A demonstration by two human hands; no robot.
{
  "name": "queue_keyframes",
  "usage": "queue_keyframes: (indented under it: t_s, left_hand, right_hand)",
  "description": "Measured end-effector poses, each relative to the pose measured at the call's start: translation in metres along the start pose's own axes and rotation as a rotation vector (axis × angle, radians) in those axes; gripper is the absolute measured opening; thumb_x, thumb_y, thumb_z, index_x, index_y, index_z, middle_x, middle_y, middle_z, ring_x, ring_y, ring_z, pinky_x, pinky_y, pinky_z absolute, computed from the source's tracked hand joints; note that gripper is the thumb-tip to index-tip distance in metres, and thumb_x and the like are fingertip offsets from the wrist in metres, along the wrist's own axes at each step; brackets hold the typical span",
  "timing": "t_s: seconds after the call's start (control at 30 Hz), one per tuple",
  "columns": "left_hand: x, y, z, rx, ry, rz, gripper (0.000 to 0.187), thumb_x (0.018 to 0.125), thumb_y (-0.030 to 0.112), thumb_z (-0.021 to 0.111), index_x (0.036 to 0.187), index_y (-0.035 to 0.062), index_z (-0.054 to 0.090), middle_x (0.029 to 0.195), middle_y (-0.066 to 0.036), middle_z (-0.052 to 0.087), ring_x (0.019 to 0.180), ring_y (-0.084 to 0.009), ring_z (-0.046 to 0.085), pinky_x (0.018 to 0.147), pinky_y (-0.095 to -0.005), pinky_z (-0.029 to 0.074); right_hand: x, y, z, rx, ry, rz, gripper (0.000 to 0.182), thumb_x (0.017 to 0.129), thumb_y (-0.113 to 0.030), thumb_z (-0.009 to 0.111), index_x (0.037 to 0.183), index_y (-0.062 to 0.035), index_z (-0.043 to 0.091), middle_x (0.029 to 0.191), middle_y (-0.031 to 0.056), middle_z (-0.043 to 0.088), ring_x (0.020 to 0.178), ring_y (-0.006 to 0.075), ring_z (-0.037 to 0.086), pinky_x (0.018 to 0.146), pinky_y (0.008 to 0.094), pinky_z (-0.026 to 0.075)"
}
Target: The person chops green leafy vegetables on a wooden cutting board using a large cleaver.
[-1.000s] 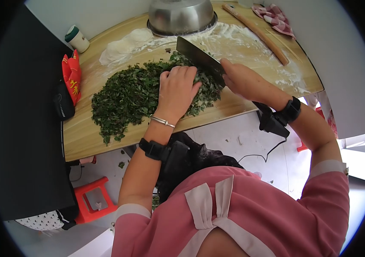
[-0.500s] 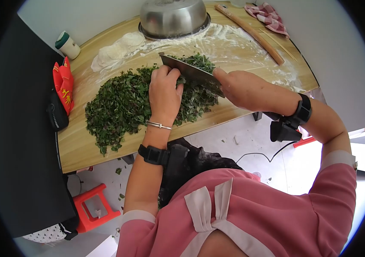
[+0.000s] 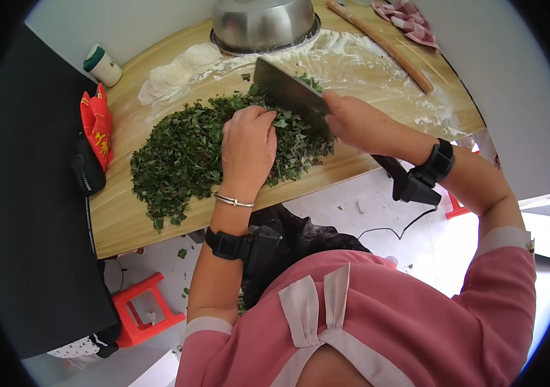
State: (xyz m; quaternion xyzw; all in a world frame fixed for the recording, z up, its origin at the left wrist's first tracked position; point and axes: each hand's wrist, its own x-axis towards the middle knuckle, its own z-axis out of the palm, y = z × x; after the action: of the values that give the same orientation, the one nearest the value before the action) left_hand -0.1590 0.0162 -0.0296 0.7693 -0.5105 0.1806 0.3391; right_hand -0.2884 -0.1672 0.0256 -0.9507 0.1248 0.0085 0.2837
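Observation:
Chopped green leaves (image 3: 181, 151) lie in a wide heap on the wooden table (image 3: 120, 222). My right hand (image 3: 359, 124) is wrapped round the handle end of a broad cleaver (image 3: 291, 93), whose blade slants across the right part of the heap with its face showing. My left hand (image 3: 248, 145) rests on the leaves just left of the blade, its fingers bent and pressed together; whatever lies beneath the fingertips is hidden.
Behind the heap are pale dough (image 3: 178, 72), scattered flour and an upturned metal bowl (image 3: 263, 24). A rolling pin (image 3: 384, 48) and checked cloth (image 3: 409, 24) lie back right. At left stand a jar (image 3: 102, 66), red packet (image 3: 97, 126) and black case (image 3: 86, 166).
The cleaver's far end has risen and its blade has turned to show more of its face. My right hand has shifted slightly up; my left hand has barely moved.

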Motion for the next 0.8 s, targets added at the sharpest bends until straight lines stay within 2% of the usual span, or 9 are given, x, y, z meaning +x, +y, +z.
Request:
queue_keyframes:
  t_s: [0.1,0.23,0.3,0.43,0.5,0.53,0.63,0.7,0.8]
  left_hand:
    - [-0.004,0.003,-0.005,0.004,0.026,-0.035,0.019,0.075,0.001,0.07,0.094,0.0013,0.065,0.096,-0.014,0.063,0.096,-0.0355,0.058,0.084,-0.0431,0.048]
    - [-0.003,0.006,-0.005,-0.009,0.02,-0.079,0.02,0.074,0.0,0.07,0.093,0.0013,0.063,0.095,-0.014,0.063,0.096,-0.0353,0.058,0.082,-0.0434,0.048]
    - [-0.001,0.007,-0.004,0.017,0.025,-0.102,0.018,0.072,-0.001,0.071,0.089,0.0018,0.063,0.093,-0.013,0.062,0.094,-0.0349,0.058,0.081,-0.0432,0.048]
    - [-0.001,0.003,-0.003,0.004,0.012,-0.117,0.016,0.072,0.001,0.072,0.086,0.002,0.063,0.091,-0.012,0.062,0.092,-0.0346,0.059,0.079,-0.0432,0.048]
    - [-0.001,-0.001,-0.002,-0.004,0.02,-0.117,0.014,0.073,0.002,0.072,0.084,0.0022,0.064,0.09,-0.011,0.062,0.09,-0.0345,0.059,0.078,-0.043,0.048]
    - [0.0,-0.002,-0.002,-0.003,0.024,-0.128,0.014,0.073,0.002,0.072,0.084,0.0022,0.064,0.09,-0.011,0.062,0.09,-0.0345,0.059,0.078,-0.043,0.048]
    - [0.0,-0.001,-0.002,0.016,-0.02,-0.147,0.014,0.073,0.003,0.072,0.084,0.0026,0.064,0.089,-0.012,0.063,0.089,-0.0344,0.059,0.077,-0.0431,0.048]
    - [0.001,0.001,-0.003,0.035,-0.014,-0.136,0.013,0.073,0.003,0.072,0.083,0.0031,0.064,0.089,-0.012,0.063,0.089,-0.034,0.059,0.077,-0.0435,0.048]
    - [0.001,0.0,-0.006,0.014,-0.01,-0.092,0.014,0.074,0.005,0.073,0.086,0.0022,0.066,0.092,-0.013,0.065,0.091,-0.0345,0.061,0.078,-0.0422,0.049]
  right_hand:
    - [-0.013,0.006,-0.007,-0.032,0.084,-0.149,0.019,0.092,-0.009,0.051,0.106,0.0034,0.046,0.082,0.026,0.063,0.077,0.0451,0.062,0.068,0.0508,0.048]
    - [-0.024,-0.015,-0.02,-0.101,0.09,-0.189,0.018,0.093,-0.008,0.049,0.107,0.0028,0.046,0.081,0.0263,0.062,0.079,0.0453,0.062,0.071,0.0507,0.047]
    - [-0.021,-0.026,-0.024,-0.178,-0.095,-0.173,0.017,0.096,-0.01,0.049,0.103,0.0025,0.04,0.078,0.0254,0.058,0.073,0.0449,0.057,0.066,0.0488,0.045]
    - [-0.014,-0.046,-0.032,-0.235,-0.228,-0.152,0.016,0.095,-0.009,0.049,0.101,0.003,0.04,0.074,0.025,0.057,0.071,0.0446,0.058,0.064,0.0484,0.046]
    - [-0.007,-0.068,-0.043,-0.125,-0.405,0.136,0.016,0.093,-0.007,0.05,0.102,0.0026,0.041,0.072,0.0243,0.057,0.071,0.0446,0.059,0.063,0.0486,0.047]
    - [-0.003,-0.07,-0.04,-0.131,-0.413,0.132,0.016,0.093,-0.007,0.05,0.102,0.0026,0.041,0.072,0.0243,0.057,0.071,0.0446,0.059,0.063,0.0486,0.047]
    - [0.007,-0.061,-0.022,-0.213,-0.402,0.109,0.016,0.093,-0.007,0.049,0.102,0.0028,0.042,0.074,0.0247,0.059,0.071,0.0451,0.06,0.062,0.0494,0.048]
    - [0.013,-0.043,0.005,-0.235,-0.14,-0.218,0.016,0.093,-0.008,0.049,0.103,0.0036,0.042,0.076,0.0256,0.06,0.074,0.0459,0.06,0.065,0.0507,0.047]
    - [0.011,-0.035,0.011,-0.157,-0.102,-0.121,0.018,0.094,-0.009,0.05,0.103,0.0044,0.041,0.077,0.0268,0.06,0.076,0.0471,0.06,0.067,0.0523,0.046]
